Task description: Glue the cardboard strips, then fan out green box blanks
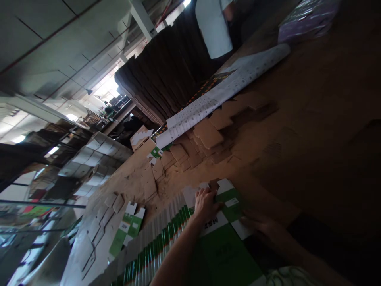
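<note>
A flattened green and white carton (226,248) lies in front of me, its flaps at the far end. My left hand (206,204) bends its fingers over the white flaps, with the thumb spread to the right; it is closed on the carton. At the carton's right edge is my right hand (260,224), dim and slightly blurred, its fingertips against the side flap and seemingly closed on that edge. Left of my left forearm runs a long fanned row of the same flat cartons (157,234). One more loose flat carton (127,228) rests beyond that row.
Brown cardboard scraps (205,137) lie across the table (253,167). Behind them stretches a printed white sheet (220,97). Tall cardboard stacks (163,67) stand at the back, near a person in a light garment (212,28). White bundles (98,155) are piled at left.
</note>
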Tool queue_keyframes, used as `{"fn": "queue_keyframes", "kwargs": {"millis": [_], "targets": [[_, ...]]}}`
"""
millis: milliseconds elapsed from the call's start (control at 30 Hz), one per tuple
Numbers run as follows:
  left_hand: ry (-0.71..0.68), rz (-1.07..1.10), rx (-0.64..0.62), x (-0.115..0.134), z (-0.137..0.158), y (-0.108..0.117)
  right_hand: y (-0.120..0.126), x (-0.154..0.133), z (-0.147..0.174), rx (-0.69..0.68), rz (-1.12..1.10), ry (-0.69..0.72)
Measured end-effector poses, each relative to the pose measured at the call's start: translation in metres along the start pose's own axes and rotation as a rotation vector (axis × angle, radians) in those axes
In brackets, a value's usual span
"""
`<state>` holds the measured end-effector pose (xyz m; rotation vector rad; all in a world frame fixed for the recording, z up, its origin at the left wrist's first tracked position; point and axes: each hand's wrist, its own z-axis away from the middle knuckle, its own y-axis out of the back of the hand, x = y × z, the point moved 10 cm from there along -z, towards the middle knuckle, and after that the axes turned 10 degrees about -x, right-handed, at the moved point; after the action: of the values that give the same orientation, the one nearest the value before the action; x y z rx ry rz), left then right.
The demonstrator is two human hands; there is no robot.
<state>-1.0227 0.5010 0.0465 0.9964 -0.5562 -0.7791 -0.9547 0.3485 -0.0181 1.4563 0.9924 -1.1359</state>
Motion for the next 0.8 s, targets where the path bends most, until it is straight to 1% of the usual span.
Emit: {"fn": "queue_keyframes", "kwargs": {"millis": [67, 133, 233, 300, 333, 367, 433, 500, 567, 667, 733, 767, 800], "targets": [[-0.001, 0.001, 0.004, -0.001, 0.000, -0.001, 0.009, 0.006, 0.005, -0.030, 0.134, 0.019], [0.005, 0.012, 0.006, -0.002, -0.003, -0.002, 0.035, 0.024, 0.015, 0.007, 0.346, -0.010], [-0.016, 0.041, 0.014, 0.001, -0.009, -0.002, 0.093, 0.058, 0.042, 0.196, 0.693, -0.152], [-0.040, 0.047, 0.010, 0.006, -0.015, -0.002, 0.122, 0.065, 0.059, 0.316, 0.838, -0.243], [-0.047, 0.041, 0.004, 0.008, -0.017, -0.002, 0.130, 0.063, 0.063, 0.350, 0.865, -0.277], [-0.050, 0.032, -0.003, 0.010, -0.019, -0.003, 0.133, 0.056, 0.065, 0.360, 0.854, -0.297], [-0.051, 0.020, -0.002, 0.013, -0.022, -0.004, 0.129, 0.037, 0.056, 0.313, 0.717, -0.295], [-0.050, 0.029, 0.026, 0.015, -0.022, -0.001, 0.122, 0.013, 0.042, 0.244, 0.483, -0.263], [-0.041, 0.063, 0.060, 0.014, -0.022, 0.002, 0.122, -0.003, 0.030, 0.242, 0.268, -0.270], [0.003, 0.203, 0.058, 0.004, -0.022, 0.004, 0.118, -0.007, 0.022, 0.278, 0.026, -0.317], [0.041, 0.316, 0.056, -0.003, -0.022, 0.007, 0.105, -0.004, 0.017, 0.276, -0.090, -0.332], [0.080, 0.358, 0.095, -0.008, -0.021, 0.012, 0.094, -0.004, 0.015, 0.268, -0.134, -0.337], [0.131, 0.381, 0.162, -0.014, -0.018, 0.019, 0.081, -0.004, 0.012, 0.248, -0.179, -0.343]]}}
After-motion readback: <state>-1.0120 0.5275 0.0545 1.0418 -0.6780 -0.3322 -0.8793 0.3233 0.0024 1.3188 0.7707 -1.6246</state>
